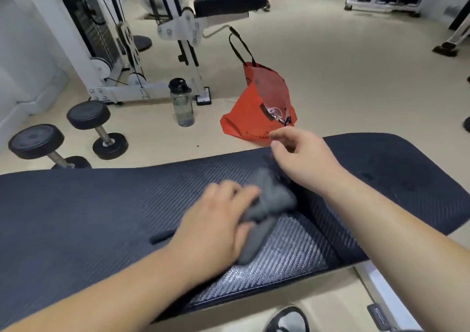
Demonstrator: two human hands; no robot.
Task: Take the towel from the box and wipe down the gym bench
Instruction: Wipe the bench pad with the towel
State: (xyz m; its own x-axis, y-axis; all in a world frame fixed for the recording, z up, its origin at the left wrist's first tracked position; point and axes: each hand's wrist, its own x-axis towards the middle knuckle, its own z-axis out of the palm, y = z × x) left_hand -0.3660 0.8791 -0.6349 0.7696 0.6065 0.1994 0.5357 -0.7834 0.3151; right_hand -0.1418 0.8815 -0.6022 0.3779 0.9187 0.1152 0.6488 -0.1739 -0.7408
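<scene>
Logged gray towel (269, 204) bunched on the black textured gym bench (101, 204), slightly to 3 o'clock of frame centre, just beside the seam between the two pads. Noted left hand (216, 219) on the towel's 9 o'clock side: fingers curled over the bunch, thumb against its 6 o'clock edge, gripping it and pressing it onto the pad. Motion blur on cloth and fingers.

Found right hand (302, 158) at 1 o'clock of the towel, over the bench's far edge, fingers loosely curled, thumb close to forefinger. Dark smear under the fingertips, too blurred to settle between pinching a towel corner and holding nothing: cannot tell.

Recorded on the floor past the bench:
- red bag (256, 108) at 11 o'clock of the right hand, mouth open, black handles up
- clear water bottle (181, 103) at 9 o'clock of the bag, upright, black cap on
- two black dumbbells (98, 128) at 9 o'clock of the bottle, near each other
- white cable machine (127, 52) at 11 o'clock of the frame

Spotted a short dark strip (162, 236) on the pad at 9 o'clock of the left wrist, unidentified. Seen at 6 o'clock, below the bench: toe of a dark shoe (287, 319).
</scene>
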